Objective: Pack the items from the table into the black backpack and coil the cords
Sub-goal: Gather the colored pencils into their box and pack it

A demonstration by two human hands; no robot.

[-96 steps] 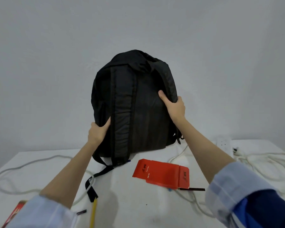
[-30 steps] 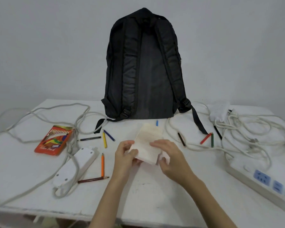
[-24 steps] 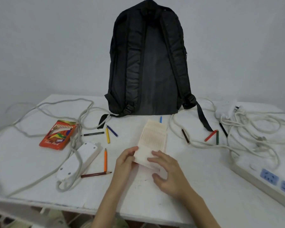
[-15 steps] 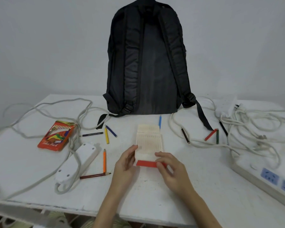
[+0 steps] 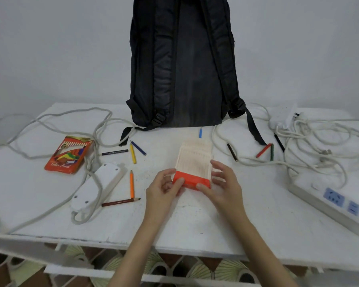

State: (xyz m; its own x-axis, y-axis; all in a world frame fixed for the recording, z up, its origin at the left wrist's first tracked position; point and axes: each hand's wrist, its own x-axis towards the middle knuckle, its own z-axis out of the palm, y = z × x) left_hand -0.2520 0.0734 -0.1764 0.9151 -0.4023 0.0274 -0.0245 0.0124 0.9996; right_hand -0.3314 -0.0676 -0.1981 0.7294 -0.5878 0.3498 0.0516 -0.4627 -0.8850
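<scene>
Holding an empty pencil box (image 5: pixel 193 168) flat on the bench (image 5: pixel 257 220), both hands at its near orange end: left hand (image 5: pixel 164 188) pinching the near-left corner w/ thumb on top, right hand (image 5: pixel 222 183) w/ thumb on the near-right corner, fingers (image 5: pixel 218 168) spread loose along the right side. Both grasping the box, neither clenched. Pale tray slid out away from the body, prob. kept open & level so loose pencils can go back in before packing.

Lying just left of the hands: orange pencil (image 5: pixel 131 183) & brown pencil (image 5: pixel 120 202), tips nearly meeting. Resting beside those, white power strip (image 5: pixel 97 185) w/ cord looped round it, not coiled. Sitting far right, second strip (image 5: pixel 338 201) w/ blue sockets under a tangle of white cord (image 5: pixel 319 146).

Further out: yellow, blue & dark pencils (image 5: pixel 133 153) left of the tray, red & green ones (image 5: pixel 266 151) to the right, another orange pencil box (image 5: pixel 67 154) at far left, shut.

Standing upright at the back against the wall, straps toward the camera: black backpack (image 5: pixel 182 65), well apart from the hands, straight beyond the tray. Opening not visible, so can't tell if unzipped. Nothing visibly packed yet; task looks early.
</scene>
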